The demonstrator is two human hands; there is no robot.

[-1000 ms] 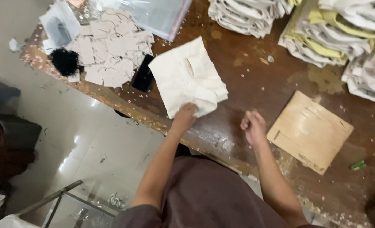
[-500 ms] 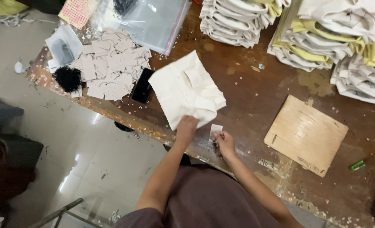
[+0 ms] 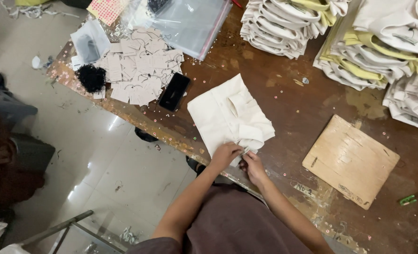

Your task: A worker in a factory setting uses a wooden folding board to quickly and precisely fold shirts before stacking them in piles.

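Observation:
A folded cream cloth lies on the brown wooden table near its front edge. My left hand pinches the cloth's near corner. My right hand meets it at the same corner, fingers closed on a small pale piece there; what that piece is I cannot make out. Both forearms reach in from the bottom of the view.
A black phone lies left of the cloth beside several pale paper tags and a black thread clump. Clear plastic bags sit behind. Stacks of folded cloth fill the far right. A wooden board lies to the right.
My right hand has moved left from the bare table to the cloth's near corner, joining the left hand. The camera has come closer to the table.

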